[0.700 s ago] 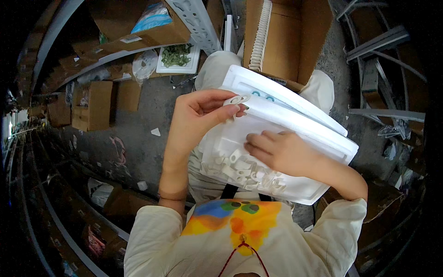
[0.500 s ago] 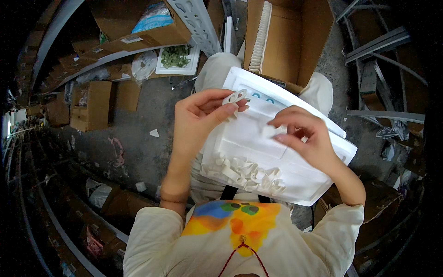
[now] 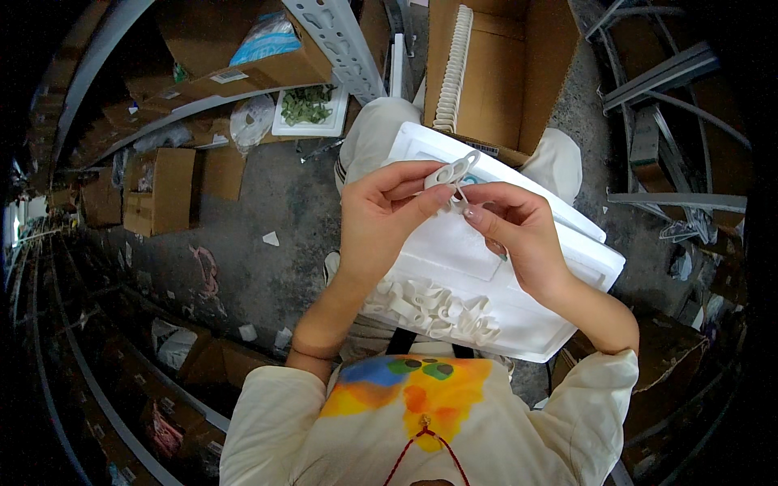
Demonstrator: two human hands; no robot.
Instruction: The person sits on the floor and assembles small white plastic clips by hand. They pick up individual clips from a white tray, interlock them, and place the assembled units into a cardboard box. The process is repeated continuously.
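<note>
The clip (image 3: 454,172), a small white plastic piece with two loops, was held above the foam tray (image 3: 519,267) that rested on the person's lap. The left hand (image 3: 381,219) pinched it between thumb and forefinger, fingers clamped on its lower end. The right hand (image 3: 510,227) met it from the other side, fingertips together on a thin tail at the clip's base. A heap of clips (image 3: 433,304) lay loose in the tray's near corner, with a stacked row of them standing in the box (image 3: 502,73) beyond the knees. The hold looked slight: a twist or pull between the two hands could probably have snapped the thin tail or flicked the clip out onto the floor (image 3: 267,211). The tray sat unsupported by either hand, so a shift of the knees might have tipped the heap off.
</note>
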